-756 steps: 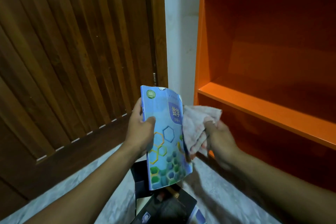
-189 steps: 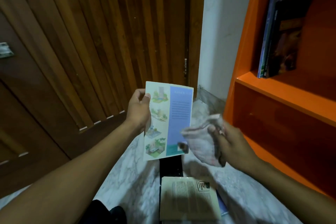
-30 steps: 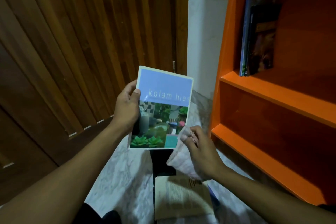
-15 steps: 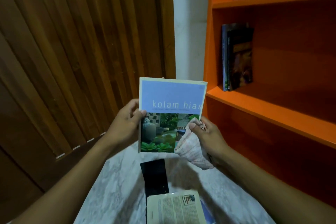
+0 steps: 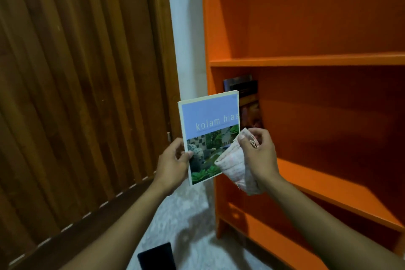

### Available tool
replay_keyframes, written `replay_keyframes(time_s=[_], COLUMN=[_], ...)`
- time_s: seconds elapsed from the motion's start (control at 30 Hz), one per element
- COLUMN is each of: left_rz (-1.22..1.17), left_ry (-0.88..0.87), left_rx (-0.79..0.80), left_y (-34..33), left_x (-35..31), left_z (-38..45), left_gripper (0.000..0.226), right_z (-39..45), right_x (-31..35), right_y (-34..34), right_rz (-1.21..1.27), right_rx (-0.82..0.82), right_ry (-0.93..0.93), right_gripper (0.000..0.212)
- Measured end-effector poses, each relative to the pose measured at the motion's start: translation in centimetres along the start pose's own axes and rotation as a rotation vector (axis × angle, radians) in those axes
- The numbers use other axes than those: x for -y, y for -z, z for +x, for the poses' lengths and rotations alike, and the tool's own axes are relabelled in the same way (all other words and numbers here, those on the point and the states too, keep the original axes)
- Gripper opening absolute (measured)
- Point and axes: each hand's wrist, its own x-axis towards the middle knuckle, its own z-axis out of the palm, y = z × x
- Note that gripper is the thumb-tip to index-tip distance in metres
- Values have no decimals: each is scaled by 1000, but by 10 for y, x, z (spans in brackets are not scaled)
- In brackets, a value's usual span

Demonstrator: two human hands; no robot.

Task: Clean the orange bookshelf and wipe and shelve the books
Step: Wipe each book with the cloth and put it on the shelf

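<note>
My left hand [image 5: 173, 163] grips the lower left edge of a thin book [image 5: 209, 125] with a lilac cover reading "kolam hias" over a garden photo, held upright in front of the orange bookshelf [image 5: 306, 60]. A pale pinkish cloth [image 5: 235, 163] is bunched in my right hand [image 5: 259, 153] and touches the book's lower right corner. Behind the book, dark books [image 5: 246, 92] stand at the left end of the middle shelf, partly hidden.
A brown slatted wooden door [image 5: 76, 83] fills the left side, with a strip of white wall [image 5: 186, 39] between it and the shelf. A black book [image 5: 156, 256] lies on the marbled floor [image 5: 188, 215] at the bottom edge. The upper and lower shelves hold nothing.
Both hands have carried the book up and to the right, toward the middle shelf, with the cloth still at its lower right corner. The view has tilted up, so the floor books mostly left the frame.
</note>
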Motion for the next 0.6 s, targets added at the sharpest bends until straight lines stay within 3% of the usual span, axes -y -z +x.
replay_keyframes(time_s=[0.03,0.23,0.37,0.6], left_rz=[17,17,10,123], left_ry=[-1,25,60,101], left_rx=[-14,-108,-154,-319], left_y=[-15,-108,-160,-214], left_x=[-2,-29,-28,-14], left_z=[13,69,106,146], left_gripper=[3,17,12,16], right_z=[5,35,55,84], right_x=[2,7,2,-22], right_y=[8,48,67,85], right_rz=[-6,-49,-71,-58], right_rx=[-18,-113,-157,-203], right_ry=[3,11,-3,-83], right_gripper=[26,20,17,21])
